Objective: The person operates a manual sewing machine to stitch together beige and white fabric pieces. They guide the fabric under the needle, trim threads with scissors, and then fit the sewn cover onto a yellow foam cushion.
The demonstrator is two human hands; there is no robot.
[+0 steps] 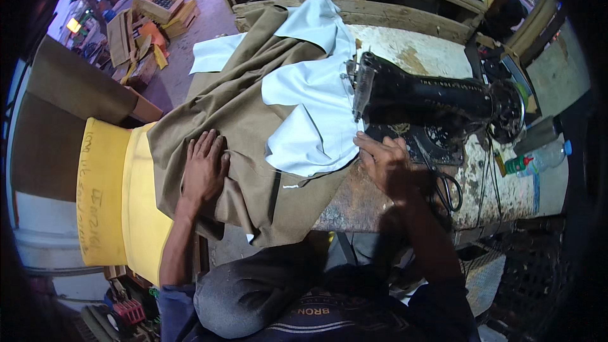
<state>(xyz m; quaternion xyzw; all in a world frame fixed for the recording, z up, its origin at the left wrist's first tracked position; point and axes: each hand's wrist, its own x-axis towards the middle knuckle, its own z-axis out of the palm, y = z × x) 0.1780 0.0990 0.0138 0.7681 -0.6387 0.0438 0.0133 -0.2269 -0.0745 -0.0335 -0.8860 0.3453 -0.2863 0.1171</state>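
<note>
A black sewing machine [430, 92] stands on the worn table, its needle end toward the left. Brown fabric [247, 133] with light-blue-white cloth [310, 136] laid over it spreads left from the needle, in loose folds. My left hand [204, 163] lies flat on the brown fabric, fingers stretched out. Close below the needle, my right hand [385, 159] pinches the right edge of the white cloth between index finger and thumb, the other fingers curled. The thumb is mostly hidden. Black-handled scissors [449, 191] lie just right of that hand.
Yellow foam rolls [104, 190] stand against the table's left side. At the right lie a clear plastic bottle [550, 157] and a small red-and-green bottle [518, 164]. A wooden shelf [405, 16] runs behind the table. Wooden crates [158, 1] sit on the ground at far left.
</note>
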